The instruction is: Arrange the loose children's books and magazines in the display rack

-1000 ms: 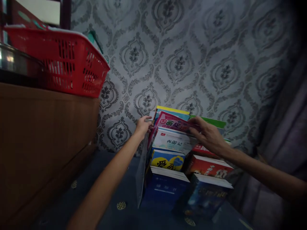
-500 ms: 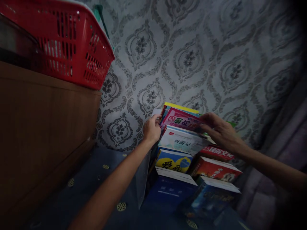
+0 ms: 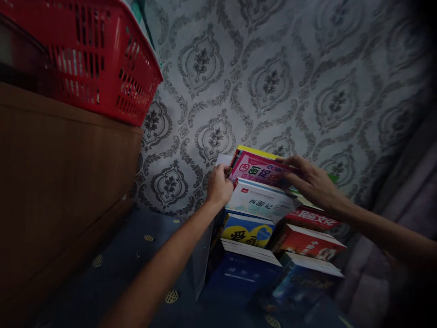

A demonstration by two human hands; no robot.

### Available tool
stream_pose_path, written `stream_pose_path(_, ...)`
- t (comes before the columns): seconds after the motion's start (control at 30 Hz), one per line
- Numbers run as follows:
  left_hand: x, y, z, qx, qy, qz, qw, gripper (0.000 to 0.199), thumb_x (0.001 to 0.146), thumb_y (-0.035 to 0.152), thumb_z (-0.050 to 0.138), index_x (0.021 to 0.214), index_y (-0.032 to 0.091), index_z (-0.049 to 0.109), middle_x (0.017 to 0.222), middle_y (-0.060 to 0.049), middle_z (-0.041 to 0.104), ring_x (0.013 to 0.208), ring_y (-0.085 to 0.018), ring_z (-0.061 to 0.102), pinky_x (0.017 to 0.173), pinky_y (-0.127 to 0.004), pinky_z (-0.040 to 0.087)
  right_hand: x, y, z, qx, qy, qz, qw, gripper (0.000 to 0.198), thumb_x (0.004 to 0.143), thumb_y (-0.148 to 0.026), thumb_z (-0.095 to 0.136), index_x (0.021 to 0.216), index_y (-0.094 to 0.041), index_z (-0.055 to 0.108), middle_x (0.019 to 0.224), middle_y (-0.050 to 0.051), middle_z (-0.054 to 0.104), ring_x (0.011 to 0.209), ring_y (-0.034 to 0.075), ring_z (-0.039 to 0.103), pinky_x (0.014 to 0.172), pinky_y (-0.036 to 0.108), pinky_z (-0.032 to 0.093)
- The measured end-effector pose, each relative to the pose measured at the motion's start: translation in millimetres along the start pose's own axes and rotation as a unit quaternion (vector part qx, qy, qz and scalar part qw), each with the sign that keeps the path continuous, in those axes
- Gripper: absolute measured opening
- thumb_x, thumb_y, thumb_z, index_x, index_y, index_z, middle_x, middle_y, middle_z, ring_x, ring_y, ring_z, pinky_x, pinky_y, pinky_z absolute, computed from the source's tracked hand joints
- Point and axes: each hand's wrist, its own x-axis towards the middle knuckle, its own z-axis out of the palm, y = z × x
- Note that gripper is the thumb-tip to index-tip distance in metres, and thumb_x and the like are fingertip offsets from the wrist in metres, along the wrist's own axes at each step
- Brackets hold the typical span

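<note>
Several books stand upright in two rows inside a pale bin (image 3: 204, 269). At the back of the left row is a pink book (image 3: 251, 167), with a yellow-edged book (image 3: 254, 151) behind it. My left hand (image 3: 220, 186) is closed on the pink book's left edge. My right hand (image 3: 309, 180) grips the same book at its upper right, thumb in front and fingers over the top. Just before it stands a white book (image 3: 261, 200), then a blue-and-yellow book (image 3: 249, 230) and a dark blue book (image 3: 239, 273).
The right row holds a red book (image 3: 314, 217), an orange-red book (image 3: 309, 243) and a blue book (image 3: 303, 282). A red basket (image 3: 136, 77) sits on a brown wooden cabinet (image 3: 68, 168) at left. Patterned wallpaper (image 3: 269, 82) covers the wall behind.
My right hand has shifted slightly left along the pink book's top edge. My left hand stays at the left edge, a little lower and further right.
</note>
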Motion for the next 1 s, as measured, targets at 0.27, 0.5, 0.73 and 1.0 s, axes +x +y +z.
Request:
stream_pose_path(0.27, 7, 6, 3, -0.033, 0.012, -0.025, 0.999, 0.017, 0.083, 0.010, 0.061, 0.097, 0.018, 0.060, 0.100, -0.005, 0.069, 0.090, -0.018, 0.064, 0.087, -0.030, 0.052, 1, -19, -10, 0.032, -0.016, 0.027, 0.999, 0.016, 0.083, -0.036, 0.045, 0.092, -0.024, 0.048, 0.109, 0.017, 0.072, 0.086, 0.029, 0.066, 0.079, 0.044, 0.051)
stream_pose_path(0.5, 16, 9, -5, -0.026, -0.042, 0.009, 0.999, 0.050, 0.081, 0.013, 0.062, 0.130, 0.021, 0.063, 0.097, -0.005, 0.069, 0.085, -0.018, 0.063, 0.082, -0.029, 0.053, -1, -23, -18, 0.033, -0.022, 0.012, 0.999, 0.019, 0.083, -0.041, 0.043, 0.089, -0.024, 0.047, 0.088, 0.012, 0.068, 0.078, 0.028, 0.062, 0.071, 0.040, 0.049)
stream_pose_path(0.73, 7, 9, -3, -0.002, -0.010, 0.045, 0.999, 0.059, 0.078, 0.003, 0.053, 0.132, 0.022, 0.065, 0.116, -0.008, 0.071, 0.106, -0.023, 0.063, 0.103, -0.038, 0.049, -4, -9, -13, 0.011, -0.010, -0.016, 1.000, 0.019, 0.085, -0.038, 0.044, 0.093, -0.022, 0.051, 0.091, 0.012, 0.068, 0.080, 0.028, 0.064, 0.074, 0.040, 0.050)
stream_pose_path(1.0, 8, 13, -10, -0.180, -0.070, -0.070, 0.979, 0.058, 0.063, -0.002, 0.049, 0.114, 0.020, 0.067, 0.086, -0.001, 0.069, 0.079, -0.014, 0.064, 0.069, -0.022, 0.050, 61, -12, -19, -0.090, -0.214, -0.027, 0.972, 0.060, 0.080, -0.043, 0.061, 0.133, -0.015, 0.059, 0.082, 0.009, 0.070, 0.074, 0.026, 0.065, 0.067, 0.035, 0.047)
